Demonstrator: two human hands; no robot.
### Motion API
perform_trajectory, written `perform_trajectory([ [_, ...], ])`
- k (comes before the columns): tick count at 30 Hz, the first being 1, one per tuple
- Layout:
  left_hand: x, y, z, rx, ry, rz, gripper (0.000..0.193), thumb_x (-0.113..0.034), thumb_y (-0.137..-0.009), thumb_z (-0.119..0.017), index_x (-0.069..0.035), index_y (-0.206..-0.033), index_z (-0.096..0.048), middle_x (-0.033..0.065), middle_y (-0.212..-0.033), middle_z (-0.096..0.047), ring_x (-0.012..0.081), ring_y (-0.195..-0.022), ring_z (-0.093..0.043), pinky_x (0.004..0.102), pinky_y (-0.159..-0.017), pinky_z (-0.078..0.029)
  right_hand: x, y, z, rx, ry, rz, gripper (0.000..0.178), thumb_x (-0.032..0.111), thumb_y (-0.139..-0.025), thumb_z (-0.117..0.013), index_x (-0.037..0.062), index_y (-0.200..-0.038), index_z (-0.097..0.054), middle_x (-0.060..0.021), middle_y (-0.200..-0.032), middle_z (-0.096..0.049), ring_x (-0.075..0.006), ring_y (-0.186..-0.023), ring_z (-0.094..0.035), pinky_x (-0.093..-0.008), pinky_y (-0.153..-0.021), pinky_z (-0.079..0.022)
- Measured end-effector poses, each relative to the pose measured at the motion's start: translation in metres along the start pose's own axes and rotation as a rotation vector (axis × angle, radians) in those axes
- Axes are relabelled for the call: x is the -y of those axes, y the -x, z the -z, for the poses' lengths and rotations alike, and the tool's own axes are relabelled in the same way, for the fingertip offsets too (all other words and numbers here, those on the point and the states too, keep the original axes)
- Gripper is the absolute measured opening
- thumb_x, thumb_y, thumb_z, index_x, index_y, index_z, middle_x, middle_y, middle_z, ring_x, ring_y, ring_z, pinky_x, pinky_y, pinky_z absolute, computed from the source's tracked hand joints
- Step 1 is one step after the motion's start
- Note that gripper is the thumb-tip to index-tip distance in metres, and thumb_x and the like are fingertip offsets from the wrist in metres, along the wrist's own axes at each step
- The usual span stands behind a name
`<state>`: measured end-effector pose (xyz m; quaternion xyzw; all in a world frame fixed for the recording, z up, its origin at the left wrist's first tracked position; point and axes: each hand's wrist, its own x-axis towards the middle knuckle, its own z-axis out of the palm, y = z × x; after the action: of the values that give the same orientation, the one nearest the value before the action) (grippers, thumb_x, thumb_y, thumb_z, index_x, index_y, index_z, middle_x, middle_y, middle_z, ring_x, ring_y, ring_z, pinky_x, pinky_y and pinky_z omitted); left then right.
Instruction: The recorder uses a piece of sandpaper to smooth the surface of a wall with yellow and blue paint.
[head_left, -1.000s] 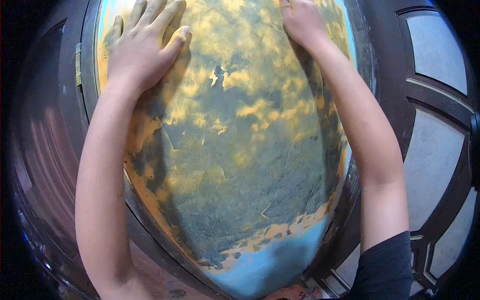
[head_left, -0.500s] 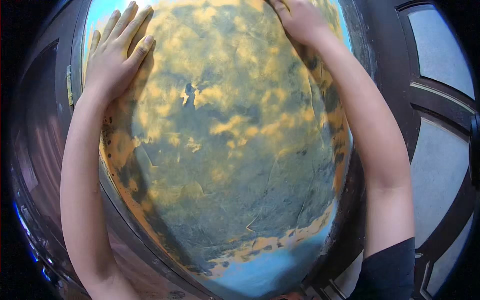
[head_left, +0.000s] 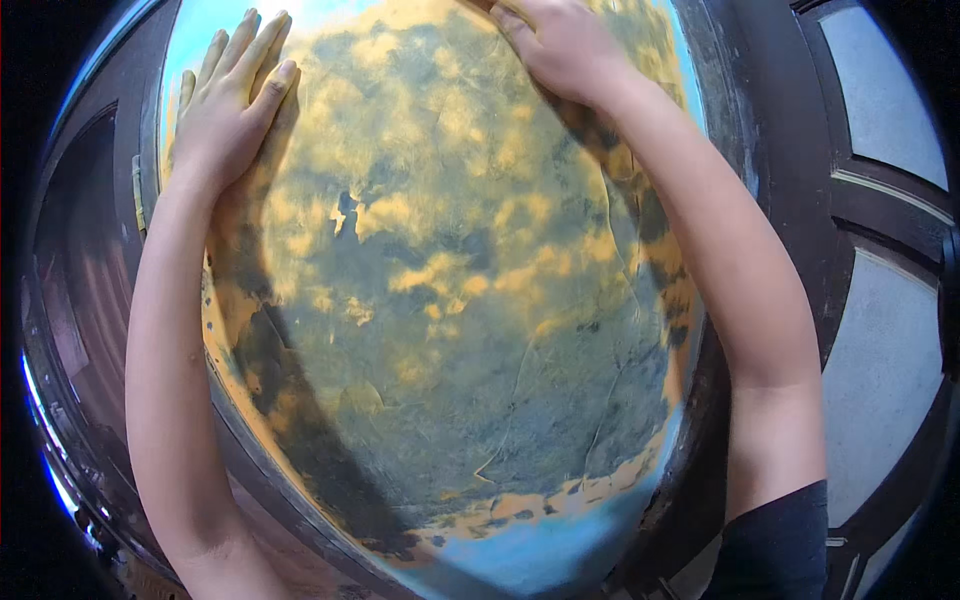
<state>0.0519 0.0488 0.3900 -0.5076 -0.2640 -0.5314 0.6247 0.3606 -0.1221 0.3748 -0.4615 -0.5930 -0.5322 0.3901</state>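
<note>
A large flat panel (head_left: 450,320) fills the view, its surface mottled yellow and dark grey-blue, with light blue along its edges and fine cracks running through it. My left hand (head_left: 230,100) lies flat on its upper left part, fingers together and stretched upward. My right hand (head_left: 560,45) presses on the upper right part near the top edge; its fingertips are cut off by the picture's rim. Both forearms reach up from the lower edge.
A dark wooden frame (head_left: 720,130) surrounds the panel. To the right stands a dark door or window frame with pale frosted panes (head_left: 880,370). On the left a dark brown wooden panel (head_left: 80,260) curves along the rim.
Both hands have stayed flat on the panel while the view shifted; my left hand's fingers have drawn closer together and the hand sits slightly further left and lower in view.
</note>
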Motion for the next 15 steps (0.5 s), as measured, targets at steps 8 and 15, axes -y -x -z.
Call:
perform_trajectory([
  [8, -0.008, -0.004, 0.010, 0.014, 0.112, 0.036, 0.055, -0.060, -0.100, -0.034, -0.043, -0.152, -0.034, -0.0055, -0.163, -0.023, 0.0229, -0.152, -0.016, 0.0491, -0.123, -0.011, -0.035, 0.009, 0.019, -0.164, -0.376, -0.332, 0.043, 0.026, -0.104, -0.040, 0.0193, -0.145, -0.050, -0.0146, -0.153, -0.042, -0.0343, -0.144, -0.033, -0.0407, -0.120, -0.024],
  [15, -0.008, -0.003, 0.008, 0.030, 0.132, 0.050, 0.056, -0.060, -0.099, -0.034, -0.041, -0.152, -0.034, -0.0057, -0.163, -0.024, 0.0222, -0.152, -0.016, 0.0502, -0.123, -0.010, -0.065, 0.004, 0.002, -0.101, 0.012, -0.155, 0.049, 0.022, -0.101, -0.039, 0.0208, -0.151, -0.040, -0.0167, -0.157, -0.034, -0.0349, -0.146, -0.027, -0.0411, -0.121, -0.020],
])
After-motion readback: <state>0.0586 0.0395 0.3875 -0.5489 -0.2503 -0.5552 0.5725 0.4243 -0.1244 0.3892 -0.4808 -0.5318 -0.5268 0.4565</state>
